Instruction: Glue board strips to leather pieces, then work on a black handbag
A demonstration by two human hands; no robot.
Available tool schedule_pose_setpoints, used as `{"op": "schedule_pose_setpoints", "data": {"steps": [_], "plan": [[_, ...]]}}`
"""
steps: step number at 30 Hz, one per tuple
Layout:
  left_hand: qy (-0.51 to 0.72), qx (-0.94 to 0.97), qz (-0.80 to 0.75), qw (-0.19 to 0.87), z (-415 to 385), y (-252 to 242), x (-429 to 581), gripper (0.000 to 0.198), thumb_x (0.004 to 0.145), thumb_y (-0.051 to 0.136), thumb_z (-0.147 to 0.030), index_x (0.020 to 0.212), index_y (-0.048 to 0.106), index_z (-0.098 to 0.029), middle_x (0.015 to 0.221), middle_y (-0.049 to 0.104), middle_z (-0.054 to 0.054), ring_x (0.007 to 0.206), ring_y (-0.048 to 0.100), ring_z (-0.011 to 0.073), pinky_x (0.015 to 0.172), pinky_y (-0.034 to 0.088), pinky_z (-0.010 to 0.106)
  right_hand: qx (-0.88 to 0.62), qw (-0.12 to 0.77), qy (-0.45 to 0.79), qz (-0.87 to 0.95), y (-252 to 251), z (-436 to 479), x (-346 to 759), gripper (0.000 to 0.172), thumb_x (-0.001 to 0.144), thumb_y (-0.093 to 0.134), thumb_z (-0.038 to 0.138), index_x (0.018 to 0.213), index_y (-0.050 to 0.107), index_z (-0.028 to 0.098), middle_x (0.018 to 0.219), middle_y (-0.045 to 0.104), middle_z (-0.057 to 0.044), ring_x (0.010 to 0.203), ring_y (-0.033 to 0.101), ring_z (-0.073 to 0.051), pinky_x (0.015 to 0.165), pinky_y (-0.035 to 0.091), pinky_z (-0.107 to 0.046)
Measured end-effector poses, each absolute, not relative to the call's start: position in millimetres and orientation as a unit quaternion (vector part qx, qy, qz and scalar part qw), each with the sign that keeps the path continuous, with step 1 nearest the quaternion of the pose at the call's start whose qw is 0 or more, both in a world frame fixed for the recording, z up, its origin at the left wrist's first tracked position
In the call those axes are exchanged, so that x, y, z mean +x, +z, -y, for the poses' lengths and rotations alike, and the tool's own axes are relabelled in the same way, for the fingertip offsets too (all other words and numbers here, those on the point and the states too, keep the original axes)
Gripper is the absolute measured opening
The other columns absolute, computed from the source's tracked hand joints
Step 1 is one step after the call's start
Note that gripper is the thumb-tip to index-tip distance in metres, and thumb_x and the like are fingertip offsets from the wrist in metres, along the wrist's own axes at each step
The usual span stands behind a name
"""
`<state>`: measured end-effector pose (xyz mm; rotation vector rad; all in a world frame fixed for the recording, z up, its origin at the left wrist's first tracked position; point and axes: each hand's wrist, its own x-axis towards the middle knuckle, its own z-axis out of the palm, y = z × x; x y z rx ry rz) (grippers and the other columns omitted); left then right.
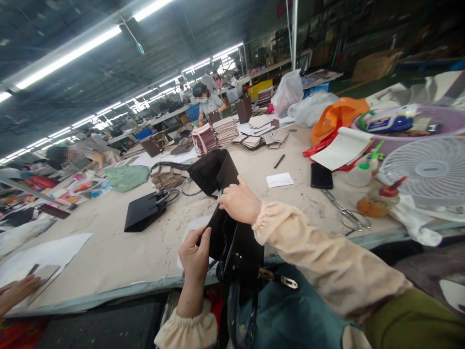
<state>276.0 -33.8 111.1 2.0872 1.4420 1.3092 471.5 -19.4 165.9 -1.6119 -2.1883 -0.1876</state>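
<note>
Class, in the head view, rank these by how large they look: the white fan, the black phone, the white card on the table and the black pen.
1. white fan, though it sits nearer the camera
2. black phone
3. white card, close to the phone in size, so that order is unsure
4. black pen

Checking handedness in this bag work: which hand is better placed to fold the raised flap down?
Probably the right hand: it already rests at the flap's base on the black handbag, while the left hand grips the bag's lower edge.
</note>
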Motion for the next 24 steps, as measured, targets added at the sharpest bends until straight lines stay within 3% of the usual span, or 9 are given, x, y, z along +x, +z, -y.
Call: {"op": "schedule_pose_setpoints", "data": {"steps": [24], "plan": [[0.437,0.727,-0.504,0.164,35.7,115.3,278.1,0.021,0.077,0.061,-0.035,0.083,0.07,-0.018,0.076,0.067,0.001,0.073,0.06,0.0151,0.069,0.045,0.024,-0.588,0.222,-0.073,0.774,162.9,17.2,468.5,0.019,0.086,0.054,0.028,0.079,0.069,0.017,0.085,0.066,-0.006,0.088,0.056,-0.021,0.104,0.012,-0.05]]}}
